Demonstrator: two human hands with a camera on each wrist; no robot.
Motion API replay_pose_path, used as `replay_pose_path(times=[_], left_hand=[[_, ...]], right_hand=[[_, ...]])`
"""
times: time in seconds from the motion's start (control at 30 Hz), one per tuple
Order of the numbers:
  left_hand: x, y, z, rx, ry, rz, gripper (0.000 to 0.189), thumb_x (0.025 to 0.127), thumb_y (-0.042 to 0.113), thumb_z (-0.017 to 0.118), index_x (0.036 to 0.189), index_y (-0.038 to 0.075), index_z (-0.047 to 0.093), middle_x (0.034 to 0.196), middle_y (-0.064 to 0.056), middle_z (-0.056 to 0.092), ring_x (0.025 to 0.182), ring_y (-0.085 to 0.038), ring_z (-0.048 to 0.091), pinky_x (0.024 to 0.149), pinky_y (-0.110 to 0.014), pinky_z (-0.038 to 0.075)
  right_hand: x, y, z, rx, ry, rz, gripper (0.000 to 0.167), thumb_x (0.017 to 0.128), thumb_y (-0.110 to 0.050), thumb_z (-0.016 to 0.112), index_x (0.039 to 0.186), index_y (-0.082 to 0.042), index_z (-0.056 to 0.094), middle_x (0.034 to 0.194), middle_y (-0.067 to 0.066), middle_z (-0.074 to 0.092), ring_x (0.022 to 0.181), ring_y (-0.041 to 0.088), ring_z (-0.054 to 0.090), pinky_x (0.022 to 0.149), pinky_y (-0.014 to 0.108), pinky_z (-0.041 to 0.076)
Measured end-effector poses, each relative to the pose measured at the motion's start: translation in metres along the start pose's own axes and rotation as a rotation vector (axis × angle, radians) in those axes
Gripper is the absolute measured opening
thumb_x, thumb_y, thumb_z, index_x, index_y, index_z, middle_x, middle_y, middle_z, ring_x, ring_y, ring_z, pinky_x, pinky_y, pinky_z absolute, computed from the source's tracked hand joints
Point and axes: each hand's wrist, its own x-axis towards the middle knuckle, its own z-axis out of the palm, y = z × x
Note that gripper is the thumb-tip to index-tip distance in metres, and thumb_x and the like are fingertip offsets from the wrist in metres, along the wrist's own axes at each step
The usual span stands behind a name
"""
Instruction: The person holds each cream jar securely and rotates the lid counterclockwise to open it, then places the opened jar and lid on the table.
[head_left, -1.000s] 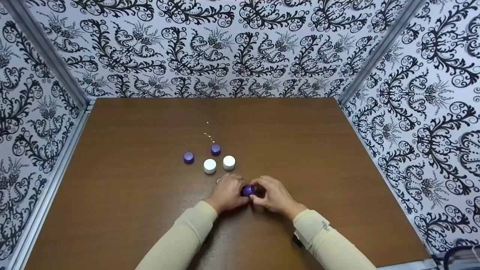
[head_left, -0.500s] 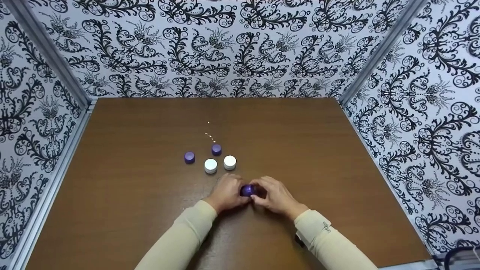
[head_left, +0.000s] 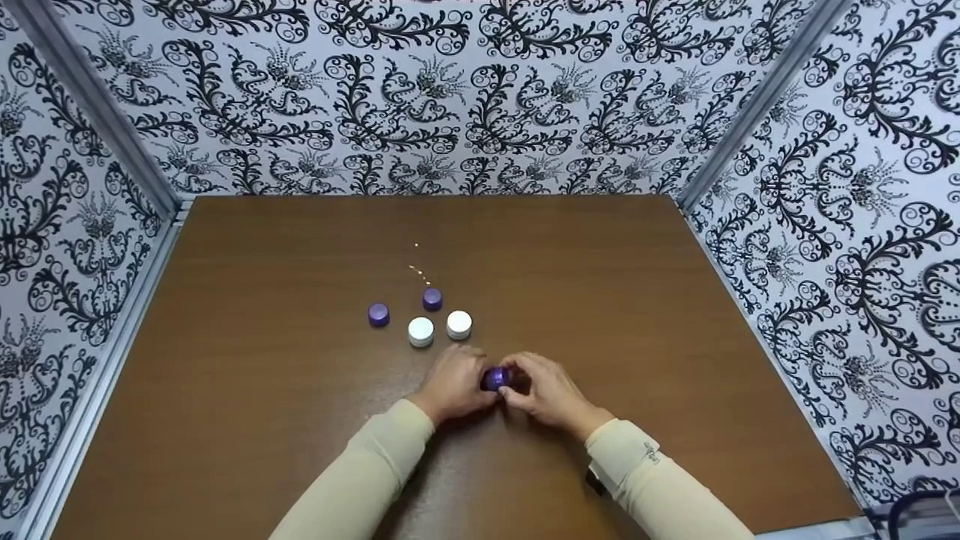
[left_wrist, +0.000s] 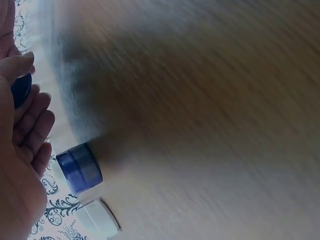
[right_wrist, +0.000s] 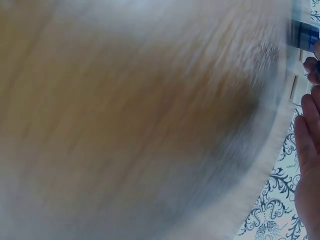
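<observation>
Between my hands is a small round purple jar (head_left: 496,379), held just above or on the table; I cannot tell which. My left hand (head_left: 456,382) grips its left side, and the fingers hide much of it. My right hand (head_left: 547,394) pinches it from the right with thumb and fingers. In the left wrist view, only a dark blue-purple piece of the jar (left_wrist: 21,90) shows between thumb and fingers. Past the fingertips sit two white jars (head_left: 421,331) and two purple ones, the nearer purple jar (head_left: 432,299) and a purple jar (head_left: 379,315) farther left.
All this lies on a brown wooden table (head_left: 600,285), bounded by patterned walls (head_left: 420,97) and grey metal posts (head_left: 97,105). A short line of bright specks (head_left: 420,273) shows beyond the jars. A dark looped object (head_left: 919,510) is at the lower right corner.
Both hands stay almost in place around the purple jar, which has tilted or turned slightly. A pale edge beside the left hand, seen one second ago, is now out of sight.
</observation>
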Motion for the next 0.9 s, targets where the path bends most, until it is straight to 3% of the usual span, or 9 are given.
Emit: replay_pose_path(times=[0.13,0.23,0.37,0.6,0.9], left_hand=[[-0.0009,-0.0026,0.0029,-0.018,-0.013,-0.009,0.034,0.072,0.042,0.08,0.086,0.012,0.072,0.088,-0.003,0.069,0.088,-0.022,0.064,0.083,-0.039,0.047],[-0.0017,-0.0025,0.0036,-0.013,-0.007,-0.021,0.035,0.071,0.043,0.08,0.085,0.012,0.072,0.086,-0.002,0.068,0.084,-0.022,0.063,0.08,-0.039,0.047],[-0.0011,-0.0007,0.0028,-0.001,0.014,-0.028,0.036,0.07,0.044,0.08,0.086,0.013,0.074,0.08,0.0,0.065,0.078,-0.021,0.062,0.077,-0.039,0.046],[-0.0007,0.0025,-0.0008,0.016,0.001,-0.054,0.034,0.071,0.043,0.079,0.085,0.013,0.073,0.08,0.002,0.063,0.082,-0.02,0.062,0.081,-0.038,0.046],[-0.0001,0.0029,-0.001,0.018,0.006,-0.063,0.034,0.07,0.043,0.08,0.083,0.013,0.071,0.08,0.002,0.063,0.083,-0.021,0.062,0.082,-0.038,0.046]], right_hand=[[0.0021,0.0023,-0.0008,-0.07,0.0,-0.113,0.037,0.083,-0.024,0.077,0.115,-0.013,0.063,0.104,-0.005,0.062,0.095,0.012,0.058,0.08,0.035,0.051],[0.0016,0.0035,-0.001,-0.077,-0.007,-0.137,0.038,0.085,-0.025,0.076,0.118,-0.013,0.062,0.108,-0.004,0.063,0.099,0.013,0.059,0.083,0.036,0.051],[-0.0013,0.0032,-0.0023,-0.045,-0.007,-0.068,0.041,0.088,-0.03,0.074,0.123,-0.014,0.061,0.114,-0.003,0.064,0.105,0.014,0.061,0.087,0.039,0.051],[-0.0009,0.0002,-0.0058,0.076,-0.042,0.103,0.036,0.089,-0.038,0.074,0.115,-0.016,0.064,0.105,-0.009,0.066,0.094,0.007,0.064,0.082,0.033,0.053],[0.0001,-0.003,-0.0057,0.037,-0.027,0.064,0.036,0.085,-0.026,0.077,0.116,-0.015,0.063,0.108,-0.007,0.065,0.095,0.01,0.062,0.083,0.035,0.052]])
